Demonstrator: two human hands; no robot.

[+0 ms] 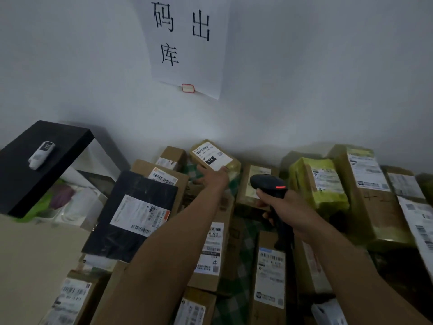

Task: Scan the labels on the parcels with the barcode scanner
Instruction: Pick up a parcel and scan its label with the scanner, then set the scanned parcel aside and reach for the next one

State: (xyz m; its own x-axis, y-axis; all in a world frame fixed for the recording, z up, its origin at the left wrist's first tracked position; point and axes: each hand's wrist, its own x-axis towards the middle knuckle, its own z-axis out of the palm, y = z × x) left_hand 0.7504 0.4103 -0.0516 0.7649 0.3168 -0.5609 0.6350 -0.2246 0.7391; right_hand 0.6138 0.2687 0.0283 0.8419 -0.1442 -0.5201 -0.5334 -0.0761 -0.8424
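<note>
parcel point(233, 165) lies far back by the wall point(304, 102), tilted label point(210, 156) up by left hand point(214, 178), fingers gripping its near edge; right hand point(284, 204) fingers wrapped round scanner point(267, 184), aimed labelward for reading.

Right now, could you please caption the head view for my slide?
Left hand holds a small labelled parcel while the right hand grips the barcode scanner above stacked parcels.

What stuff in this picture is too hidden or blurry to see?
Head view:
- Label print on the tilted parcel: too small and blurred to read.
- Fingertips of the left hand: hidden behind that parcel.
- Handle of the scanner: mostly covered by the right hand.
- The right-edge parcel: cut off by the frame, smeared.
</note>
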